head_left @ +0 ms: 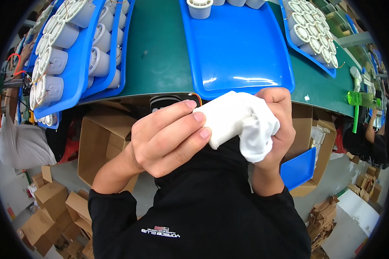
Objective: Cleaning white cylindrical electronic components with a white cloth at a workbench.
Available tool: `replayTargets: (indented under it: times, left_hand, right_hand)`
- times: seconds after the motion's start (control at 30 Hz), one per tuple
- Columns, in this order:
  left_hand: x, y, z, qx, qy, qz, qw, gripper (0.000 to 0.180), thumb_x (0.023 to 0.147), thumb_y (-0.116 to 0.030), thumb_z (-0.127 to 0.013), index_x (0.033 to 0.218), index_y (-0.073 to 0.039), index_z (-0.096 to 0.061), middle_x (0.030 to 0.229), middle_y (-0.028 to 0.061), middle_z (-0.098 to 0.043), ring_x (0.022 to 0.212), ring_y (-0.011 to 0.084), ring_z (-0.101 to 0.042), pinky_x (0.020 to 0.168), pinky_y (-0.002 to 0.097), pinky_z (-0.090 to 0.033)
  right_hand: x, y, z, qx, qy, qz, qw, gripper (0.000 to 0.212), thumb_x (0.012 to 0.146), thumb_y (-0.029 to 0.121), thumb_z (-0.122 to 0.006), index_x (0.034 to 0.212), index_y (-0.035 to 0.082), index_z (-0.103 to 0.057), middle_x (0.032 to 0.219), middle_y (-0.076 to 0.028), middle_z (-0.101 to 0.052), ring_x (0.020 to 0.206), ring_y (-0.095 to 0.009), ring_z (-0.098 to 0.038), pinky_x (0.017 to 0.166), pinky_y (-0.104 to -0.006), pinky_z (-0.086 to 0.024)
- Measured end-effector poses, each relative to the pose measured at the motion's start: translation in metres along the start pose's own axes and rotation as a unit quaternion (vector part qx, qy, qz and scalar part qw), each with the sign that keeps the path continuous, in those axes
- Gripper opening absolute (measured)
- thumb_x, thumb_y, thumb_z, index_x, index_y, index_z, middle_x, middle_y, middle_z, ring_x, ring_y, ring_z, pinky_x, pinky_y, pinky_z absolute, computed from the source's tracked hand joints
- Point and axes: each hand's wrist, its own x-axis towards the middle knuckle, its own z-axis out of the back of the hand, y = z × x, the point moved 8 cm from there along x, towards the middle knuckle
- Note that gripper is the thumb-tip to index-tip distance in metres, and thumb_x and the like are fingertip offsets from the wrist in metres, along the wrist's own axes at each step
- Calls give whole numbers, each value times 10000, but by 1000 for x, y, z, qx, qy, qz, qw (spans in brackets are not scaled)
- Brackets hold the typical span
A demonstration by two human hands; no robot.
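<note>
Above my lap, at the table's front edge, I hold a white plastic cup-shaped housing (224, 120) tilted on its side. My left hand (166, 138) is closed on its left end, fingertips pressed on the rim. Thin red, yellow and dark wires (197, 97) stick out by that end. My right hand (280, 125) is closed round a bunched white cloth (258, 133) and presses it over the housing's right end. The cloth hides that end, and part of the right fingers is behind it.
A blue tray (242, 56) with a few white housings (200, 7) along its far edge lies ahead on the green table (160, 56). Stacked trays of housings (65, 36) stand left; another loaded tray (311, 32) sits right. Cardboard boxes (101, 134) flank me below. A green bottle (363, 99) is far right.
</note>
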Motion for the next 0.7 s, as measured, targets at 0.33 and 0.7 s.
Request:
replayTargets:
  times: [0.33, 0.7]
  left_hand:
    - [0, 2, 1, 13, 3, 5, 1000, 278, 655, -2, -737, 926, -5, -680, 968, 116, -641, 836, 274, -659, 675, 317, -593]
    - [2, -4, -8, 31, 109, -76, 991, 357, 705, 1, -757, 1036, -13, -625, 1040, 115, -584, 912, 306, -640, 733, 350, -619]
  right_hand:
    - [18, -1, 15, -67, -96, -20, 993, 239, 739, 71, -735, 923, -39, -631, 895, -101, -501, 748, -197, -535, 622, -276, -424]
    - [33, 8, -7, -142, 88, 20, 986, 209, 727, 55, -706, 889, -40, -615, 847, -76, -498, 708, -183, -491, 614, -268, -393]
